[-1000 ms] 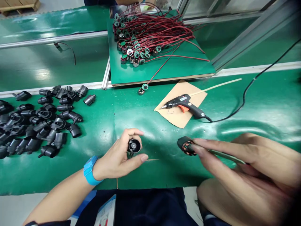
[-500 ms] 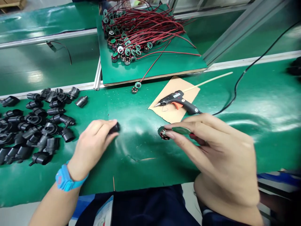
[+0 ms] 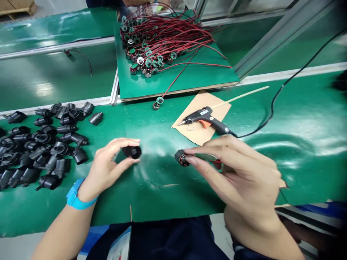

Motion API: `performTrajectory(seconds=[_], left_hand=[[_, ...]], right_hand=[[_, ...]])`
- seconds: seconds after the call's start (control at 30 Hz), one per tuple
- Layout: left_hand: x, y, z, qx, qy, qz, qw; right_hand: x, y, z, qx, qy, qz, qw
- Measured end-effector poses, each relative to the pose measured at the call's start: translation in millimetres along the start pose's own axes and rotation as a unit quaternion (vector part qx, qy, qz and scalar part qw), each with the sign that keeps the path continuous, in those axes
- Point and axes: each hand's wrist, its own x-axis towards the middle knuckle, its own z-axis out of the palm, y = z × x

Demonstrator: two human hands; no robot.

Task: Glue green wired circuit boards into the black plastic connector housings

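Note:
My left hand (image 3: 110, 164) grips a black plastic housing (image 3: 133, 151) between thumb and fingers, its round opening turned toward me. Across from it, my right hand (image 3: 238, 169) pinches a small motor stator (image 3: 182, 158) with copper windings and a dark rim. A round green circuit board (image 3: 206, 156) hangs beside the stator under my right fingers, and a bit of red wire shows behind it. The two parts are apart, with green mat between them. Just beyond my right hand lies a black glue gun (image 3: 204, 117) with an orange trigger.
Many black housings (image 3: 48, 144) lie scattered at the left. A raised green board (image 3: 176, 85) holds a heap of stators with red wires (image 3: 173, 39); one stator (image 3: 156, 105) hangs over its front edge. Cardboard (image 3: 199, 135) lies under the glue gun, whose black cord (image 3: 273, 104) runs right.
My left hand has opened its grip slightly and turned the housing so its opening faces me. My right hand has brought the stator a little left and lower.

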Motion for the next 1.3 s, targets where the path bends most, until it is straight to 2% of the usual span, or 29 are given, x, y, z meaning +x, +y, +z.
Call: performTrajectory(seconds=[0.07, 0.17, 0.37, 0.53, 0.67, 0.77, 1.0, 1.2, 1.3], left_hand=[[-2, 4, 11.4, -0.064, -0.015, 0.000, 0.998], [-5, 10, 25.2, -0.105, -0.037, 0.015, 0.994], [-8, 16, 35.9, -0.138, -0.058, 0.034, 0.988], [-11, 18, 37.6, -0.141, -0.055, 0.021, 0.988], [-12, 17, 34.5, -0.162, -0.053, -0.001, 0.985], [-11, 17, 32.4, -0.168, -0.053, -0.009, 0.984], [-11, 17, 34.2, -0.159, -0.063, -0.022, 0.985], [-11, 16, 36.2, -0.153, -0.061, -0.028, 0.986], [-9, 17, 35.7, -0.120, -0.062, -0.019, 0.991]], right_hand=[[0, -3, 3, 0.052, -0.011, 0.016, 0.998], [2, -6, 8, 0.129, -0.046, 0.030, 0.990], [1, -8, 23, 0.229, -0.114, 0.095, 0.962], [1, -6, 34, 0.224, -0.135, 0.116, 0.958], [4, -4, 26, 0.207, -0.162, 0.127, 0.956], [6, -2, 17, 0.172, -0.157, 0.127, 0.964], [5, -2, 14, 0.116, -0.139, 0.087, 0.980], [5, -1, 16, 0.108, -0.192, 0.068, 0.973], [4, -1, 14, 0.093, -0.168, 0.070, 0.979]])
